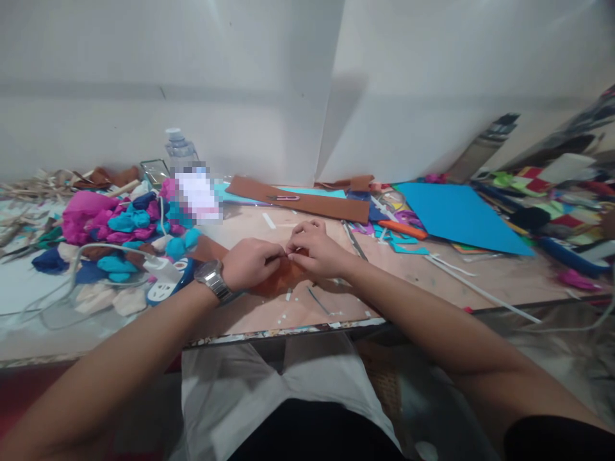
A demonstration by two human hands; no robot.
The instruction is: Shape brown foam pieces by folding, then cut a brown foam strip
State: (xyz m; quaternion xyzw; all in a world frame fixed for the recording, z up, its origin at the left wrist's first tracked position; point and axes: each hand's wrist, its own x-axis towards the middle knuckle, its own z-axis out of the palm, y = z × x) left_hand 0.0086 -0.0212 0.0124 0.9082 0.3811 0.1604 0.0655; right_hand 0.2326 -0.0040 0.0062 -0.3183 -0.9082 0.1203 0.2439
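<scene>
Over the middle of the table, my left hand and my right hand meet with their fingertips almost touching. Both are closed in a pinch at a brown-orange sheet, which shows below and between them. The fingers cover most of the part they grip. A metal watch sits on my left wrist. Beyond the hands, a long brown strip lies slantwise with a small pink-handled cutter on top. Another brown piece shows behind my left wrist.
Pink, blue and cream bundles are heaped left, beside a power strip with a plugged-in white cable. A bottle and a lit phone stand behind. To the right lie an orange-handled tool, a blue sheet and white strips.
</scene>
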